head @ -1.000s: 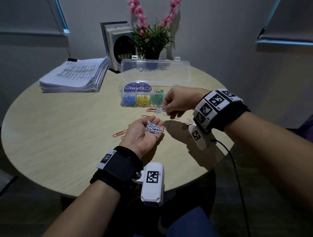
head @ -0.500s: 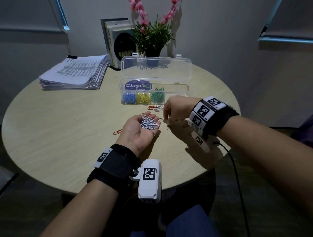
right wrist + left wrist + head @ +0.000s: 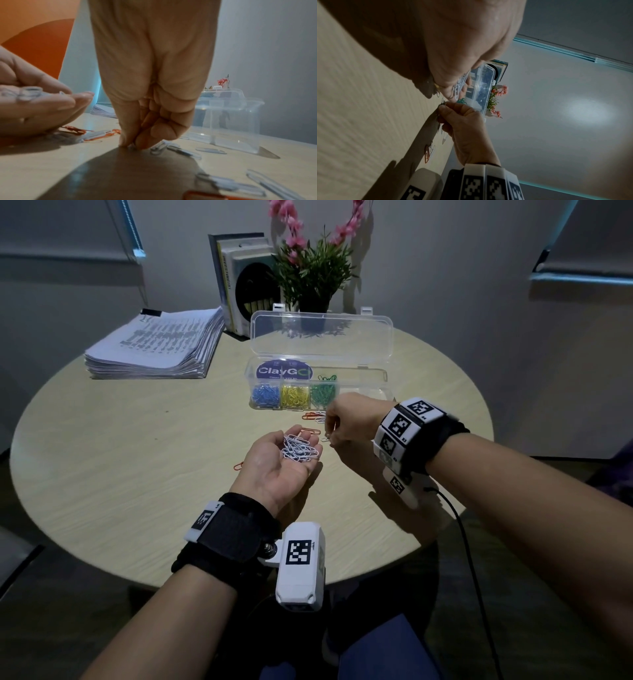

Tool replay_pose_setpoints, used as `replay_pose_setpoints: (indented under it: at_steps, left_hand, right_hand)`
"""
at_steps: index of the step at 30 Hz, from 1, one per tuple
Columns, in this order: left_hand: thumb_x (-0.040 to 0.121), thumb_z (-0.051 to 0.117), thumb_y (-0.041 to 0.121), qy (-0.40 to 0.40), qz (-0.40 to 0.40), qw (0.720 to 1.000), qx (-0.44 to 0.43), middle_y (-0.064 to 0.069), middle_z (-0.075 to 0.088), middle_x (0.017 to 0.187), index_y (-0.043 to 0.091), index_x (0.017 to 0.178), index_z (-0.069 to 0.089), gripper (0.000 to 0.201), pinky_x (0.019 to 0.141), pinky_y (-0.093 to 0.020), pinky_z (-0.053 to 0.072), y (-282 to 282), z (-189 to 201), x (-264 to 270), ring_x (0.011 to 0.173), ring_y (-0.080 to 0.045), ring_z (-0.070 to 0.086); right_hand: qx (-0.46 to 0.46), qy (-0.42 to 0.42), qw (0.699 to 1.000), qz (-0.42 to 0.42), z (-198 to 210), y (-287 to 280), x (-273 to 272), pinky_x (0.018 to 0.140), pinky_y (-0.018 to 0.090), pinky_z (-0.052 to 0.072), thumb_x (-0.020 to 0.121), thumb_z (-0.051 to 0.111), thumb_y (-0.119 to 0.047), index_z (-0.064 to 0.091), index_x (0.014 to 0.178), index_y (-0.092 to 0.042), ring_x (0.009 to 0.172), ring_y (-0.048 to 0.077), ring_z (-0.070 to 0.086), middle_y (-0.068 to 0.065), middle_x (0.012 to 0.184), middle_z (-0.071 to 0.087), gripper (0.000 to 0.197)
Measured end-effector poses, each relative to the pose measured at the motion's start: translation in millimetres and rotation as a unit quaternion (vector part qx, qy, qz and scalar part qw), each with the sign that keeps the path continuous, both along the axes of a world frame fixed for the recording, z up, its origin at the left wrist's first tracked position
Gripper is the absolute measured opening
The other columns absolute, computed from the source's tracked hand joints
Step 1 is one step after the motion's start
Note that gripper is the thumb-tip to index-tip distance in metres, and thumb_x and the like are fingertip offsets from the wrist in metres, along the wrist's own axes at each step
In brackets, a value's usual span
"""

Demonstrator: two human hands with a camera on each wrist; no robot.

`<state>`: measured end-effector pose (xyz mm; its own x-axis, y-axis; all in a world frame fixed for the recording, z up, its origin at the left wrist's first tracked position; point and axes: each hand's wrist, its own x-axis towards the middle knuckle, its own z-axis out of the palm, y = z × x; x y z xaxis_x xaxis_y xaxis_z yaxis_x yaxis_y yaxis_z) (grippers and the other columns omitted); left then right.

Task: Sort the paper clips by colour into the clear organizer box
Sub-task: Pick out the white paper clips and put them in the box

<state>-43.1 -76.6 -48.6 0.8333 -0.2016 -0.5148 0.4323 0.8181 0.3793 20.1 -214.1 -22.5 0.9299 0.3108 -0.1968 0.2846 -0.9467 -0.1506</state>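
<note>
My left hand (image 3: 274, 462) lies palm up above the table, cupping a heap of white paper clips (image 3: 300, 448). Just right of it, my right hand (image 3: 328, 435) points down and pinches a white clip (image 3: 131, 146) against the tabletop between thumb and forefinger. Around those fingertips (image 3: 140, 142) lie more white clips (image 3: 183, 151). Orange clips (image 3: 311, 416) lie between the hands and the clear organizer box (image 3: 363, 392). The box stands with its lid (image 3: 322, 337) up and holds blue clips (image 3: 265, 397), yellow clips (image 3: 295, 397) and green clips (image 3: 323, 395) in separate compartments.
A single orange clip (image 3: 238, 465) lies left of my left hand. A thick stack of printed paper (image 3: 154, 347) sits at the back left of the round table (image 3: 120, 457). Books (image 3: 239, 278) and a potted plant (image 3: 311, 275) stand behind the box.
My right hand has come back from beside the box and dropped to the table next to my left hand, now pinching a clip. The left hand has kept its heap.
</note>
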Motion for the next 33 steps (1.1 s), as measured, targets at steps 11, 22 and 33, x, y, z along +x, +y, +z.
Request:
replay_pose_setpoints:
  at_steps: [11,22,33]
  left_hand:
    - [0.103,0.024,0.02,-0.006,-0.006,1.0,0.006,-0.019,0.057,0.1,-0.002,0.096,0.056,0.04,0.103,-0.039,0.034,1.4,2.0,-1.0,0.123,-0.03,0.047]
    - [0.103,0.023,0.026,-0.011,-0.042,0.999,-0.009,-0.019,0.056,0.095,-0.001,0.101,0.053,0.041,0.105,-0.034,0.036,-5.4,1.8,-3.1,0.085,-0.024,0.051]
    - [0.102,0.024,0.013,0.01,-0.041,0.999,0.011,-0.019,0.056,0.094,-0.001,0.092,0.055,0.035,0.107,-0.039,0.032,-13.1,1.0,-3.6,0.129,-0.029,0.043]
  right_hand:
    - [-0.055,0.008,0.998,-0.014,-7.3,2.2,-3.2,0.064,0.025,0.044,0.087,0.061,-0.019,0.071,0.098,-0.007,0.078,0.02,0.058,0.009,0.095,0.07,0.019]
    - [0.18,0.074,0.98,0.037,38.8,14.1,-20.2,0.052,0.017,0.047,0.084,0.069,-0.012,0.071,0.09,-0.007,0.06,0.008,0.058,-0.001,0.07,0.065,0.007]
    - [-0.019,-0.004,0.995,-0.103,24.0,-23.1,0.1,0.063,0.029,0.053,0.087,0.053,0.0,0.07,0.102,0.004,0.063,0.021,0.056,0.02,0.094,0.071,0.024]
